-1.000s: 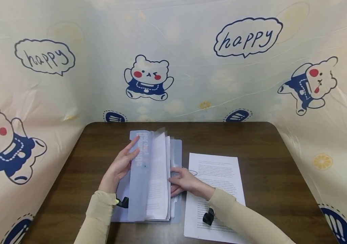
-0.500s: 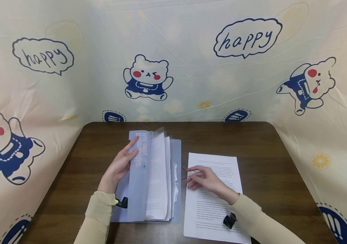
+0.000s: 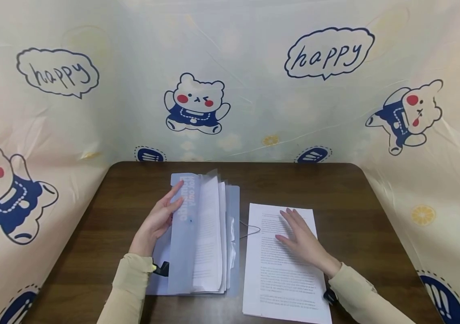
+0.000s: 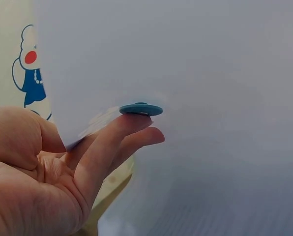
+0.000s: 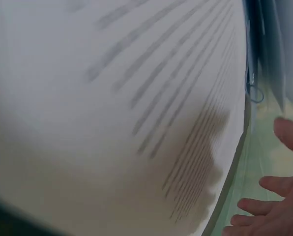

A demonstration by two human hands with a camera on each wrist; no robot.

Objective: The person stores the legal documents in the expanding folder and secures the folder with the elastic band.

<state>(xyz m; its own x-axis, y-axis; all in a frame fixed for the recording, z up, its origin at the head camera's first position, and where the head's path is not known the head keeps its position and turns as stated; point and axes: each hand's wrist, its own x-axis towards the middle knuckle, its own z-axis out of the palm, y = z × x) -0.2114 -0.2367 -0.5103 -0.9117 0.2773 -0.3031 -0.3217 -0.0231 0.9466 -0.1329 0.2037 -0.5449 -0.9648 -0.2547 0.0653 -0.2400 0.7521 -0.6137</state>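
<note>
Left grip (image 3: 158, 221) pinching one blue folder (image 3: 182, 258); right grip (image 3: 305, 243) released, over one paper stack (image 3: 282, 285)

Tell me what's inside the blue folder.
Inside the blue folder: a stack of white sheets, the front one printed. The folder's flap hides their left side; most deeper pages are covered.
</note>
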